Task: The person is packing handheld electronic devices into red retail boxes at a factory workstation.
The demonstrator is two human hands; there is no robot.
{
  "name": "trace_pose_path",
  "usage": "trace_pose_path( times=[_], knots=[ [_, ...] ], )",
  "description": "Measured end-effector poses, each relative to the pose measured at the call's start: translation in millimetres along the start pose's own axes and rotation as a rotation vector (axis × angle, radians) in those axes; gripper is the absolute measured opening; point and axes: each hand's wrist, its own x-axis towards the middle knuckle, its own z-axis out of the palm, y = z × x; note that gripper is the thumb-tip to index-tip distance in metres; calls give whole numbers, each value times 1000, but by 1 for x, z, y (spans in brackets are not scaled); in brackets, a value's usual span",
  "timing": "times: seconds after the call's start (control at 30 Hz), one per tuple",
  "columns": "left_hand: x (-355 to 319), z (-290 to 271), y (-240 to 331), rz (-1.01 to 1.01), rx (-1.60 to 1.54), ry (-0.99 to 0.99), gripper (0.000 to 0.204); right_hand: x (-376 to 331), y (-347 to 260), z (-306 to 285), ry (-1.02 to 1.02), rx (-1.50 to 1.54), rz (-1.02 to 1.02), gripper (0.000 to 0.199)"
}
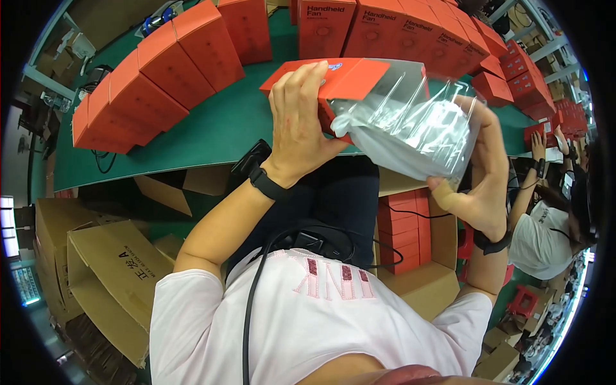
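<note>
Above the near edge of the green table I hold a red carton (359, 80) tilted in front of me. From its right end protrudes a shiny, see-through plastic piece (443, 119), with a pale, translucent bag (378, 141) along its lower side. What lies inside the plastic is hard to make out through the glare. My left hand (298, 125) is closed round the carton's left part, its fingers over the top. Round the outer right end of the plastic, my right hand (478, 173) is closed, thumb below and fingers above; its thumb appears wrapped in something tan.
Red cartons stand in rows at the table's left (141, 96) and back (385, 32). An open cardboard box (436, 289) beside my lap contains red cartons. Empty brown boxes (115, 276) stand at left. A co-worker (542, 237) sits at right. A black cable (253, 301) crosses my shirt.
</note>
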Motion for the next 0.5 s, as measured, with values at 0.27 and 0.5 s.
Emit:
trace_pose_path(
  times=[0.27, 0.5],
  knots=[
    [-11, 11, -2, 7, 86, 74, 93, 13, -8, 2, -47, -299, -13, 67],
    [-17, 12, -3, 52, 7, 152, 93, 15, -2, 7, -139, -115, -69, 80]
  ],
)
